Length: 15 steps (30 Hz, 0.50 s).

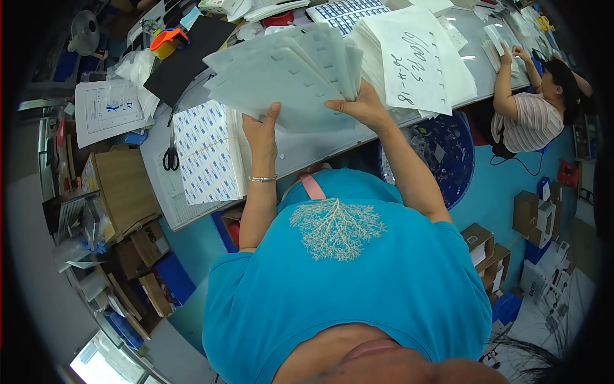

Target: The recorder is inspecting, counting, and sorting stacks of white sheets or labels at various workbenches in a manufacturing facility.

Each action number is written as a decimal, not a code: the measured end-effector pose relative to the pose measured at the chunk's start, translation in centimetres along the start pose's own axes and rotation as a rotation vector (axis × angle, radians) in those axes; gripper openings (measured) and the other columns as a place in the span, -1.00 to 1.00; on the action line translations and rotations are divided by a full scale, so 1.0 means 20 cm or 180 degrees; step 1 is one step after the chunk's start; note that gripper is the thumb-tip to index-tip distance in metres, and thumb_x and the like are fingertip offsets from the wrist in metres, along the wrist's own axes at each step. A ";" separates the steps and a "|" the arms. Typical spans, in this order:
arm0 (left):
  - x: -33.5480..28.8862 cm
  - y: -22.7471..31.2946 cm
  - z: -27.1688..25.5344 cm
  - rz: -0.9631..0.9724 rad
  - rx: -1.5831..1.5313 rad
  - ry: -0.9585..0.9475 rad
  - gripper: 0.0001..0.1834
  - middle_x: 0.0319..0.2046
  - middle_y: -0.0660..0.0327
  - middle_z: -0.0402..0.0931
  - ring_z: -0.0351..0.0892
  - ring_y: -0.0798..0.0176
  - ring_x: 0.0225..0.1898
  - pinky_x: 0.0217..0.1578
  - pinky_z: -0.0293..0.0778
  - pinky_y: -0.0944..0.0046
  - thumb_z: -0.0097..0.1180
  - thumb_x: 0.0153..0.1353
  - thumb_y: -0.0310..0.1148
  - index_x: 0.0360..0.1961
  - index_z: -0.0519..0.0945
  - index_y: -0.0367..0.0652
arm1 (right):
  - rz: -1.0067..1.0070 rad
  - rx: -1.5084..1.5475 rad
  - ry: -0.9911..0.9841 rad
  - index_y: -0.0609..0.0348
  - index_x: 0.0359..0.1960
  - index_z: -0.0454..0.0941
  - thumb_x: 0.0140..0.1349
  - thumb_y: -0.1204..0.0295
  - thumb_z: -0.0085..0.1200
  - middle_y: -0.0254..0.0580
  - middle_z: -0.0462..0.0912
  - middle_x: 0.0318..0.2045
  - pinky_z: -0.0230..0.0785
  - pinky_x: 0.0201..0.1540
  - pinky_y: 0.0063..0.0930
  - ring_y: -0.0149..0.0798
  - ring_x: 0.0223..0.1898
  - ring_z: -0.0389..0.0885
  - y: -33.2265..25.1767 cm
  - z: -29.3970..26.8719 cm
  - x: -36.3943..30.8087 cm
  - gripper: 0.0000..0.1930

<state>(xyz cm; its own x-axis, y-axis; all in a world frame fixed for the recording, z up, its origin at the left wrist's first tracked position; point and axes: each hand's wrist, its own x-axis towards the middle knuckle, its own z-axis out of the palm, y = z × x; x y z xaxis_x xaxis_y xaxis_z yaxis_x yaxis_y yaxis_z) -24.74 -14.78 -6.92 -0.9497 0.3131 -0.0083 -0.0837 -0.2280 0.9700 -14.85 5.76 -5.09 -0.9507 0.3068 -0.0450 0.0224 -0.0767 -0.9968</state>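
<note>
A fanned stack of thin, pale translucent sheets [275, 77] is held up over the table's near edge. Small notch-like marks run in rows across the sheets. My left hand [261, 131] grips the stack's lower left edge, thumb on the front face. At the lower right edge, my right hand [364, 109] pinches the sheets, its thumb in front; the other fingers are mostly hidden behind. Just below and left of the stack lies a tied bundle of white sheets with blue print [206, 153]. To the right rests a pile of white sheets with handwriting on top [412, 67].
Black scissors [171, 158] lie left of the bundle. Farther back are an orange tape dispenser [168, 43] and a black sheet [185, 67]. A blue bin of scraps [457, 160] stands under the table's right edge. A co-worker [534, 115] handles papers at the far right.
</note>
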 end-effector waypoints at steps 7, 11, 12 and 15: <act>-0.03 -0.03 -0.03 0.0366 0.0576 -0.0349 -0.11 0.14 0.07 0.34 0.37 0.17 0.13 0.14 0.32 0.25 0.42 -0.02 -0.36 0.29 0.15 -0.23 | -0.0591 -0.0525 0.0040 0.25 0.22 0.28 -0.09 0.52 0.37 -0.21 0.43 0.13 0.30 0.14 -0.41 -0.30 0.12 0.40 0.10 -0.04 -0.03 -0.24; 0.01 -0.01 -0.02 0.0540 0.0521 -0.0581 0.09 0.24 -0.01 0.22 0.30 0.09 0.21 0.18 0.32 0.19 0.49 -0.13 -0.26 0.35 0.02 -0.17 | -0.0243 0.0064 0.0081 0.23 0.30 0.15 -0.11 0.46 0.40 -0.18 0.36 0.20 0.21 0.22 -0.40 -0.25 0.20 0.34 0.08 -0.04 -0.03 -0.10; 0.03 0.00 -0.01 0.0600 0.0534 -0.0654 0.14 0.26 -0.03 0.19 0.28 0.07 0.23 0.19 0.33 0.17 0.51 -0.17 -0.22 0.36 0.00 -0.15 | -0.0256 0.0064 0.0093 0.23 0.30 0.15 -0.11 0.46 0.40 -0.18 0.36 0.20 0.21 0.22 -0.40 -0.25 0.20 0.34 0.08 -0.02 -0.02 -0.10; 0.02 0.02 0.04 0.0956 0.1261 -0.0830 0.18 0.25 -0.04 0.20 0.23 0.03 0.26 0.22 0.29 0.11 0.51 -0.20 -0.12 0.36 -0.01 -0.17 | -0.0665 -0.0288 0.0178 0.22 0.31 0.12 -0.12 0.39 0.42 -0.14 0.30 0.25 0.09 0.30 -0.37 -0.22 0.27 0.25 0.08 0.01 -0.01 -0.06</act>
<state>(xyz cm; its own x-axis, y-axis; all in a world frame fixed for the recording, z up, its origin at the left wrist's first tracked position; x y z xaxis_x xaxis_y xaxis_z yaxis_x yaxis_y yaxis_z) -24.82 -13.97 -6.40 -0.8040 0.5168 0.2940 0.3466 0.0057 0.9380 -14.77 5.38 -6.66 -0.9191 0.3593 0.1618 -0.1429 0.0787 -0.9866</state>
